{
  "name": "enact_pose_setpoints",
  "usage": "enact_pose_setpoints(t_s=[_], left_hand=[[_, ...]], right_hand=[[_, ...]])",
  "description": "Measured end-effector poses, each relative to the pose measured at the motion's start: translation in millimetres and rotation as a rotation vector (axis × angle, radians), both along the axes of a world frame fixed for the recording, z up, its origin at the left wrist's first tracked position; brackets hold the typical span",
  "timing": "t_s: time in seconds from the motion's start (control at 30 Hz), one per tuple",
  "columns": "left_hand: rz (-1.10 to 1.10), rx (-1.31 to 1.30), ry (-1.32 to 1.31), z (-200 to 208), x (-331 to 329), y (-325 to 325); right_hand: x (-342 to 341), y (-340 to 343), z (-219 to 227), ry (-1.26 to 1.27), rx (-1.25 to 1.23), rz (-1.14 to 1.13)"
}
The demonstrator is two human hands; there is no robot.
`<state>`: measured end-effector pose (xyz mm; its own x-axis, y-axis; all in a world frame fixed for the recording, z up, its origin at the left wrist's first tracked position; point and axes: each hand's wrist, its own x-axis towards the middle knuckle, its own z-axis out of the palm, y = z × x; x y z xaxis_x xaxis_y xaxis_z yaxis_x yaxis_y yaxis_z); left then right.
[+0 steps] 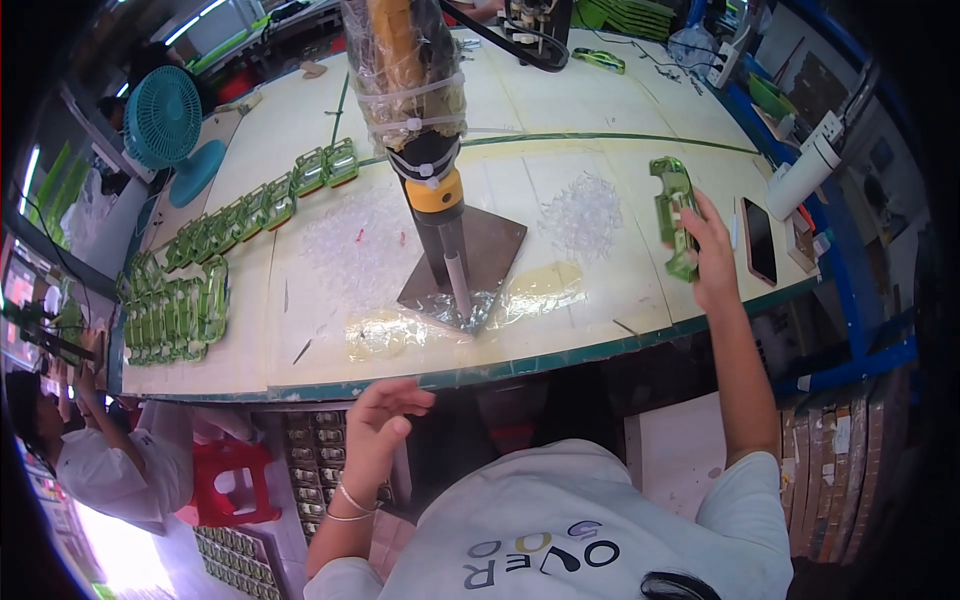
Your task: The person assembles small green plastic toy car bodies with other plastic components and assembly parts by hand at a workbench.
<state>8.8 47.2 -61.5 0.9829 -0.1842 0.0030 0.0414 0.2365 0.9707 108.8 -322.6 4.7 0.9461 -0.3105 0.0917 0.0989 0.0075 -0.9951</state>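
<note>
Presently: right hand, gripping translucent green plastic frame, apparently positioning; left hand, fingers parted, empty; next: steady placement, probably.

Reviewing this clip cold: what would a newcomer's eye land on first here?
Probably the plastic-wrapped machine rising in the middle, its rod over a dark metal plate with clear bits heaped on both sides. Next, the rows of green frames along the left of the table, with a teal fan behind them. Then, at the right, the right hand holding a green part.
</note>
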Motion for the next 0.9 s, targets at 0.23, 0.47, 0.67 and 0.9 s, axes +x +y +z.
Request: enact_pose_setpoints(t_s=[0.23, 0.47, 0.67, 0.9], left_hand=[[0.492, 0.448, -0.106, 11.9, 15.7, 69.5], [0.846, 1.357, -0.461, 8.2, 48.2, 150.5], [0.768, 1.698, -0.409, -2.1, 73.1, 181.7], [0.732, 1.574, -0.556, 4.0, 57.5, 156.0]], right_hand=[[82.9, -117.7, -53.3, -0.083, -1.131, -0.061], [176.3, -114.0, -60.2, -0.116, -1.309, -0.208], [204.7, -98.8, -83.7, -0.278, -1.155, -0.439], [32.8, 12.3, -30.4, -0.378, -0.775, -0.058]])
